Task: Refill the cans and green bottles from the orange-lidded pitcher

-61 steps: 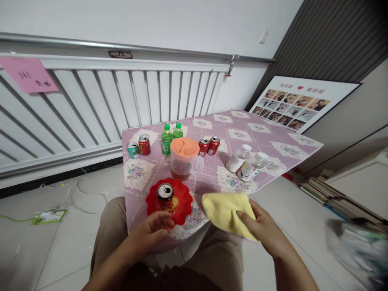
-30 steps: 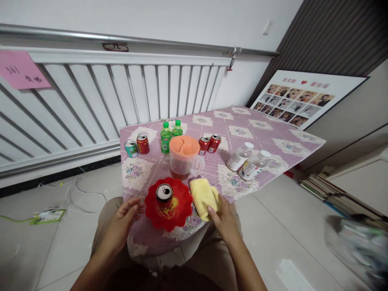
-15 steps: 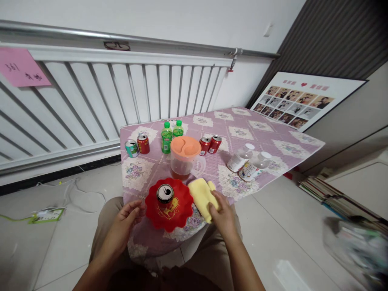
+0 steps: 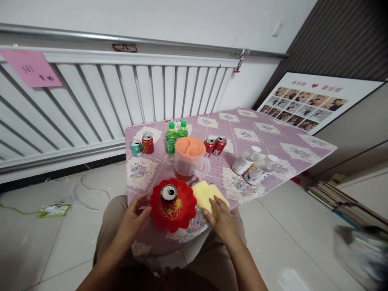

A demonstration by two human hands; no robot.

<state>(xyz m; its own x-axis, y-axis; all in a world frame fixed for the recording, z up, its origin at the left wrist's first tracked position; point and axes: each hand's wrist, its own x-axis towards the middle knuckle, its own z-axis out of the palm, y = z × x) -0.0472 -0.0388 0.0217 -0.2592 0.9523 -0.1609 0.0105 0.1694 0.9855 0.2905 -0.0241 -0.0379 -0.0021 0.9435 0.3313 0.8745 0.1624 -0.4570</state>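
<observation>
Since two seconds ago, the yellow cloth has come down from the air onto the table, just to the right of the scalloped red plate, and the left hand has moved from the plate's near side to its left rim. That hand is loosely curled with thumb and fingers parted, grasping nothing; whether it touches the rim cannot be told. The right hand lies palm down on the folded cloth, fingers spread rather than clenched. An opened can stands upright in the plate, toward its back left. Just behind the plate is a clear jug with an orange lid and a little brownish liquid. Farther behind it stand two green-capped bottles; a teal can and a red can are back left of the plate, two white-capped bottles well to its right.
</observation>
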